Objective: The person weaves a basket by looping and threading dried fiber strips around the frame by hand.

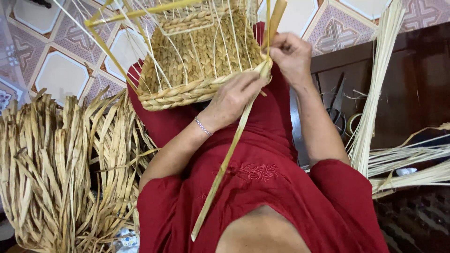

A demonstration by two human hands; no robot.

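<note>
Patterned floor tiles (61, 70) under us, a big heap of dried straw strips (51, 173) off to our left and a bundle of pale reeds (375, 93) by a dark table (412, 84) with scissors (337, 107) on our right. We've got the half-woven basket (201, 56) resting on our lap, its braided rim facing us. Our left hand (232, 98) is curled shut against that rim right where a long strand (225, 164) comes off and trails down our red dress, while our right hand (290, 54) pinches the strand's upper end just above the rim corner, so the basket sits mostly left of both grips.
</note>
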